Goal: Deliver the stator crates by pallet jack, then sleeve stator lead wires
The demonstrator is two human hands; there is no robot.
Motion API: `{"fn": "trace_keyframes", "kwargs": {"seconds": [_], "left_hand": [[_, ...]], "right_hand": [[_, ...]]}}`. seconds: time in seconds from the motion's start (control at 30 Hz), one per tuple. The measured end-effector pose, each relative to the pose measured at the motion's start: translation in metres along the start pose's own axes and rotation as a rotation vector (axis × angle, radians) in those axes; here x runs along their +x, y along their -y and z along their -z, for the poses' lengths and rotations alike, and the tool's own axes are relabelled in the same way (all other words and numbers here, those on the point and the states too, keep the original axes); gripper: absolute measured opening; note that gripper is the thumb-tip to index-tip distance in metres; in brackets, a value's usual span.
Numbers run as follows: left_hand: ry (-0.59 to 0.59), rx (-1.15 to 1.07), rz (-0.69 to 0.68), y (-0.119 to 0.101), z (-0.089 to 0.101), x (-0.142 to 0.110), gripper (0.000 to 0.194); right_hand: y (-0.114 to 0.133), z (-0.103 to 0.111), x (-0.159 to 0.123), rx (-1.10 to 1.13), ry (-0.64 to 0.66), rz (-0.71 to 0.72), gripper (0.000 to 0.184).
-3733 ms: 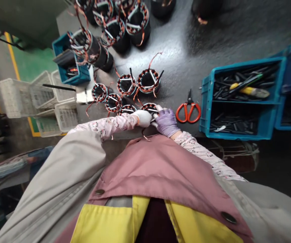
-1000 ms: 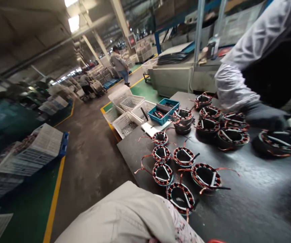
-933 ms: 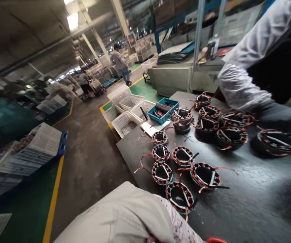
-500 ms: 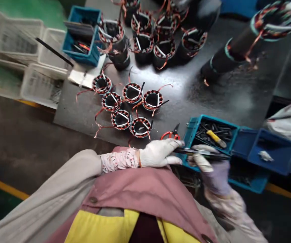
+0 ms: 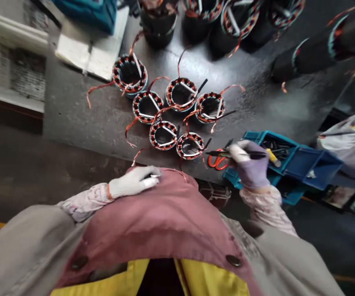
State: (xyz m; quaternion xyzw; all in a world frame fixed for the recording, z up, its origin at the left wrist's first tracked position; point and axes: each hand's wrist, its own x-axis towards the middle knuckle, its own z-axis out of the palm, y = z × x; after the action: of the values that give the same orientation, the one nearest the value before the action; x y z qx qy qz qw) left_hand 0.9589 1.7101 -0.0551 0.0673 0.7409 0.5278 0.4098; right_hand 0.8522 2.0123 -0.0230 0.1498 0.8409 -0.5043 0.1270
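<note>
My right hand (image 5: 251, 164), in a purple glove, is closed on a long thin black strip (image 5: 223, 153) held level, its tip pointing left toward the nearest stator (image 5: 190, 145). My left hand (image 5: 133, 181), in a white glove, lies against my pink apron at the table's front edge, fingers stretched out and holding nothing. Several small stators wound with copper wire (image 5: 164, 135) stand in a cluster on the dark table (image 5: 72, 119) just beyond both hands. Red-handled scissors (image 5: 216, 160) lie beside my right hand.
A blue bin (image 5: 300, 162) with black strips and a yellow-handled tool stands right of my right hand. Taller black stators (image 5: 158, 24) crowd the far side. A white sheet (image 5: 91, 57) and white baskets (image 5: 10, 70) lie far left. Another person's sleeve (image 5: 346, 139) shows at the right edge.
My left hand has let go of the strip and dropped back onto my apron. My right hand has carried the strip left, toward the nearest stator. The view has tilted closer to the table.
</note>
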Motion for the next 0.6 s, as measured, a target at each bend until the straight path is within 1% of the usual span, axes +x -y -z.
{"fn": "trace_keyframes", "kwargs": {"seconds": [0.07, 0.13, 0.23, 0.3, 0.37, 0.47, 0.53, 0.6], "left_hand": [[-0.057, -0.038, 0.074, 0.012, 0.018, -0.014, 0.037], [-0.12, -0.101, 0.142, 0.017, 0.032, -0.023, 0.037], [-0.209, -0.213, 0.241, 0.021, 0.046, -0.032, 0.038], [-0.25, -0.281, 0.284, 0.026, 0.052, -0.036, 0.04], [-0.277, -0.328, 0.31, 0.031, 0.056, -0.038, 0.042], [-0.291, -0.343, 0.325, 0.036, 0.062, -0.037, 0.044], [-0.296, -0.344, 0.324, 0.038, 0.066, -0.035, 0.044], [-0.3, -0.36, 0.321, 0.039, 0.07, -0.033, 0.046]], "right_hand": [[-0.01, -0.022, 0.013, -0.273, 0.117, 0.125, 0.03], [-0.021, -0.043, 0.022, -0.561, 0.211, 0.22, 0.028], [-0.032, -0.062, 0.027, -0.968, 0.282, 0.247, 0.028], [-0.034, -0.067, 0.029, -1.142, 0.315, 0.23, 0.03], [-0.034, -0.071, 0.029, -1.243, 0.354, 0.204, 0.031], [-0.034, -0.076, 0.025, -1.295, 0.396, 0.176, 0.032], [-0.032, -0.075, 0.021, -1.277, 0.388, 0.173, 0.03], [-0.026, -0.07, 0.018, -1.184, 0.348, 0.193, 0.029]]}}
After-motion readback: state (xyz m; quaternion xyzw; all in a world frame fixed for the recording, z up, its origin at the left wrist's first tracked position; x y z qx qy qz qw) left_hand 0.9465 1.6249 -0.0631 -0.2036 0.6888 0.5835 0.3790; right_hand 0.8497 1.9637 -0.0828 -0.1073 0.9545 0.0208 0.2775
